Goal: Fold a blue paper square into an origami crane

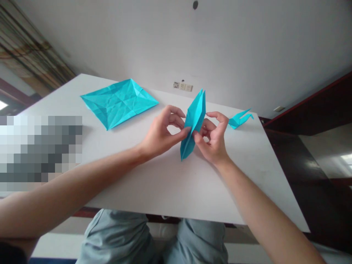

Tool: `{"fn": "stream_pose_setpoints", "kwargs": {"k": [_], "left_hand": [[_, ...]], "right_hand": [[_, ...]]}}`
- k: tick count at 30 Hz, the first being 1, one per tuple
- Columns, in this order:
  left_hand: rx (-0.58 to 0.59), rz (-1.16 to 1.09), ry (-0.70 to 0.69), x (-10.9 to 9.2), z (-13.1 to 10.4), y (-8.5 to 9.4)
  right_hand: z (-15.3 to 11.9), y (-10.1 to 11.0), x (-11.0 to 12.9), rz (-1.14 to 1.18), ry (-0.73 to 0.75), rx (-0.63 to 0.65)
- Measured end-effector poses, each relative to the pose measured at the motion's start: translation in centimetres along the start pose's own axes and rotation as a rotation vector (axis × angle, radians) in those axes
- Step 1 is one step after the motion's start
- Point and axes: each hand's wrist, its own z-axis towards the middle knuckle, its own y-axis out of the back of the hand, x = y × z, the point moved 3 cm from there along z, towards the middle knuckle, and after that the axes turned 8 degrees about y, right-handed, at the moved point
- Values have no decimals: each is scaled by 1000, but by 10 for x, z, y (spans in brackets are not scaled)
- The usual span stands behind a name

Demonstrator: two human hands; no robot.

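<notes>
Between my two hands is a turquoise folded origami paper (195, 110), a long diamond with pointed ends, held tilted over the table. Two points show close together at its upper end, and one point is at the lower end. My left hand (167, 128) pinches its left side, thumb on the near face and fingers behind. From the right, my right hand (213, 137) grips the paper near its middle with thumb and fingers, while the index finger curves beside the upper edge. Some fingertips are hidden behind the paper.
A creased turquoise paper sheet (121, 101) lies spread at the back left of the white table (165, 187). Near the right edge sits a folded paper crane (238, 120). Wall sockets (182, 86) show behind the table. A pixelated patch covers the left side.
</notes>
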Motion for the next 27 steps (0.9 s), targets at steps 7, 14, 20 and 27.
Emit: {"fn": "stream_pose_setpoints", "kwargs": {"k": [7, 14, 20, 27], "left_hand": [[15, -52, 197, -4, 1, 2], [27, -63, 207, -3, 3, 1], [56, -94, 171, 1, 5, 0], [98, -152, 181, 3, 3, -4]], "right_hand": [[-3, 0, -7, -73, -33, -36], [0, 3, -2, -179, -24, -45], [4, 5, 9, -281, 153, -35], [4, 6, 4, -190, 66, -86]]}}
